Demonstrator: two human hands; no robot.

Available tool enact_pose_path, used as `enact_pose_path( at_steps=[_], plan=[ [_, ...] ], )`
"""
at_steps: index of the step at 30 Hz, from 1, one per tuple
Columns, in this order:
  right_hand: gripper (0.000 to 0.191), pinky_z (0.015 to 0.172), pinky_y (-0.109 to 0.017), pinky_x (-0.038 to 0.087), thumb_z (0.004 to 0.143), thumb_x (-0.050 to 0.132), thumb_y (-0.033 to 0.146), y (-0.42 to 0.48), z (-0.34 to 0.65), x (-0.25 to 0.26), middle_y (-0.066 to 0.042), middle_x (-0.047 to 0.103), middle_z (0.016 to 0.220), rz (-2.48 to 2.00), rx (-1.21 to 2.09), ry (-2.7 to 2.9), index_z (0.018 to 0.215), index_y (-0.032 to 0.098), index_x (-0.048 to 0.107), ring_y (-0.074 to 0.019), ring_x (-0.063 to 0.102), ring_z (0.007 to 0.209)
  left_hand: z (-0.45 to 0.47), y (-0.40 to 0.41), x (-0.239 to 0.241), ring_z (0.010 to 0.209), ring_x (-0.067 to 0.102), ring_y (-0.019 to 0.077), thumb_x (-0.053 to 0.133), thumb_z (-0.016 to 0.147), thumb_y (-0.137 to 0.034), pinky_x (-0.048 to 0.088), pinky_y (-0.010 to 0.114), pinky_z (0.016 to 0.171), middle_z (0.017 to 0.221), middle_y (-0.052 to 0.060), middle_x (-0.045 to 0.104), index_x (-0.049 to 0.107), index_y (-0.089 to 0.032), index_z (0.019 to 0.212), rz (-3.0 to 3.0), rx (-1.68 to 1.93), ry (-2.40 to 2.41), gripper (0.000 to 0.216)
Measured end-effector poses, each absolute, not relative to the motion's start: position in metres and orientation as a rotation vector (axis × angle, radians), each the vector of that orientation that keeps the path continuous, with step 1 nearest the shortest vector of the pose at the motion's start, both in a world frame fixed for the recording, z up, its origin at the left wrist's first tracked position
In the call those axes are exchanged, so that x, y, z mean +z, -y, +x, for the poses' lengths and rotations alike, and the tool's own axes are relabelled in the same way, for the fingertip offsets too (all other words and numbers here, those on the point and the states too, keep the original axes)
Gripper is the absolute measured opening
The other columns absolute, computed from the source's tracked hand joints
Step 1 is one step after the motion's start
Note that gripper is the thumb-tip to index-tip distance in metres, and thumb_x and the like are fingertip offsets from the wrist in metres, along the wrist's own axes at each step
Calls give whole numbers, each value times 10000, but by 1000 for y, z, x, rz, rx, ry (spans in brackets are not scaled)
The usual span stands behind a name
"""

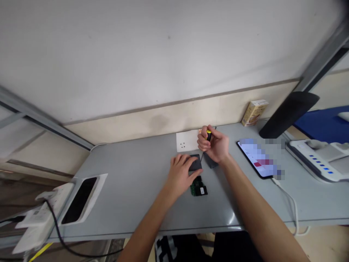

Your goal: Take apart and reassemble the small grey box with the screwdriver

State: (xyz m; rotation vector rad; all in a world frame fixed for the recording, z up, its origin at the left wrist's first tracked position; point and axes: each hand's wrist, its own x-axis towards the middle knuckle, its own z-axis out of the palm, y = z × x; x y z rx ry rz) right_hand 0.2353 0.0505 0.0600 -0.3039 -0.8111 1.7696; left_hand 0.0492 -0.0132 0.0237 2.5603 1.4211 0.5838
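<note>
My left hand [182, 174] is closed on the edges of a small dark grey case [195, 163] lying on the table. My right hand [214, 143] grips a screwdriver [208, 135] by its yellow and black handle. Its thin shaft slants down to the right edge of the dark case; whether the tip touches a screw cannot be made out. Just below my left fingertips lies a green circuit board [198, 187] with a black part and a white label. Another dark flat piece [211, 160] is partly hidden under my right wrist. Behind sits a white sheet [185, 141] bearing several small black screws [182, 145].
On the right lie a lit phone [257, 159] with a white cable [289, 194], a power strip [313, 160], a black cylinder [289, 114] and a small carton [254, 112]. At left are a dark phone [79, 200] on white paper and another power strip [46, 214].
</note>
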Motion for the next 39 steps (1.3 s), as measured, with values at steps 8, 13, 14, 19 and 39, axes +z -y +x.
enact_pose_path(
  at_steps=[8, 13, 14, 19, 39],
  plan=[
    [352, 457, -223, 243, 972, 498, 429, -49, 261, 71, 54, 205, 588, -270, 1531, 657, 710, 223, 383, -108, 156, 485, 69, -17, 39, 1022, 554, 244, 620, 1005, -353, 337, 419, 889, 941, 9, 738, 715, -233, 935, 2607, 556, -1401, 169],
    [317, 454, -225, 299, 959, 518, 401, -54, 287, 67, 50, 217, 603, -289, 1333, 533, 723, 227, 396, -111, 203, 478, 74, -72, 32, 1001, 558, 261, 650, 987, -358, 343, 423, 889, 914, 32, 753, 757, -247, 926, 2522, 623, -1506, 165],
    [317, 450, -224, 305, 956, 525, 403, -55, 290, 65, 49, 221, 603, -300, 1312, 519, 723, 228, 399, -112, 215, 476, 76, -84, 29, 1003, 560, 271, 669, 973, -356, 351, 427, 892, 897, 46, 749, 766, -241, 910, 2495, 605, -1544, 163],
    [328, 445, -226, 315, 939, 554, 418, -58, 290, 63, 48, 237, 602, -334, 1279, 529, 715, 229, 408, -111, 242, 474, 84, -119, 13, 1005, 587, 282, 696, 945, -306, 379, 442, 935, 896, 62, 746, 786, -240, 864, 2434, 546, -1537, 138],
    [494, 628, -315, 495, 829, 722, 259, -38, 308, 36, -100, 498, 1375, -1772, 1034, 1925, 1302, 282, 579, -111, 624, 635, -10, -37, 2, 1029, 618, 202, 509, 1002, -219, 493, 397, 976, 1060, 53, 679, 704, -217, 1023, 2401, 761, -1285, 196]
  ],
)
